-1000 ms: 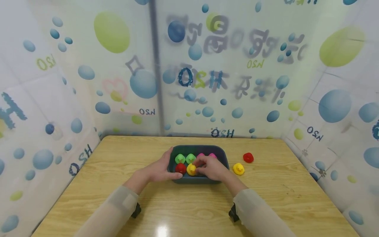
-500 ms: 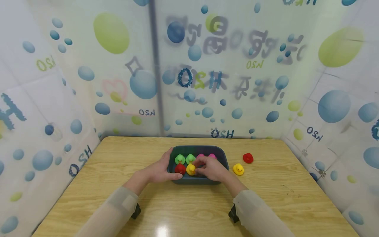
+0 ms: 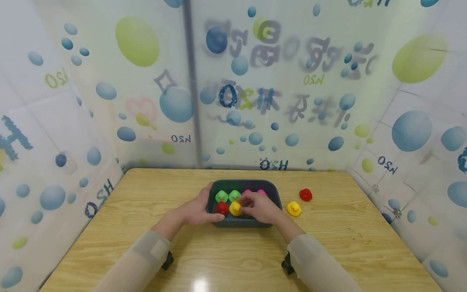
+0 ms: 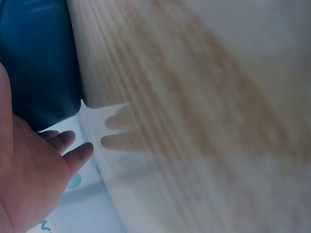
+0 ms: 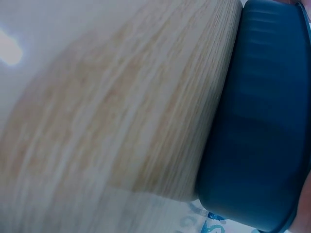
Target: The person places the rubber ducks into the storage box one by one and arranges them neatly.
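In the head view a dark blue-green plastic bin [image 3: 242, 222] holds small rubber ducks. Two green ducks [image 3: 221, 197] and two pink ducks [image 3: 261, 192] sit in the back row, the pink ones partly hidden. In front are a red duck [image 3: 221, 208] and a yellow duck [image 3: 235, 209]. My right hand [image 3: 260, 207] reaches over the bin, thumb and index finger pinching the yellow duck's right side. My left hand [image 3: 197, 209] rests against the bin's left end, thumb across the front rim. Its fingers look extended and spread in the left wrist view.
Right of the bin, another yellow duck [image 3: 294, 209] and a red toy [image 3: 305, 194] lie on the wooden table [image 3: 233, 259]. Bubble-patterned curtains [image 3: 233, 121] hang behind the table and along both sides.
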Tool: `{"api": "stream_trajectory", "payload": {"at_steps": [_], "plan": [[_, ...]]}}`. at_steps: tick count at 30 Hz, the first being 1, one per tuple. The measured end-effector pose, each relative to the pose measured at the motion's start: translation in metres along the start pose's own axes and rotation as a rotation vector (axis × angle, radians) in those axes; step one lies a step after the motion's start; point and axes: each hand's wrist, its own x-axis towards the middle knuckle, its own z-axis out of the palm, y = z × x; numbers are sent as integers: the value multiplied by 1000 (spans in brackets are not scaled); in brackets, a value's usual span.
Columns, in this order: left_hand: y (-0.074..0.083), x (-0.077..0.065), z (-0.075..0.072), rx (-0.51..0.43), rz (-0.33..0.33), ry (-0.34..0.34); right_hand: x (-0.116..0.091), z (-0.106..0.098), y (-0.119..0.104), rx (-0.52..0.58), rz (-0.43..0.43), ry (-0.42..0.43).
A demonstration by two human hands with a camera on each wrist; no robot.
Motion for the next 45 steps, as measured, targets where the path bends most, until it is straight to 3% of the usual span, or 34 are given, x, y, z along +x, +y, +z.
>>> {"api": "stream_trajectory", "payload": {"at_steps": [36,45], "plan": [[-1,-1,-1,-6,6,2,2,1,4,-17,-52,33],[-2,0,0,-3,21,5,-3,-1,6,34,-97,113]]}}
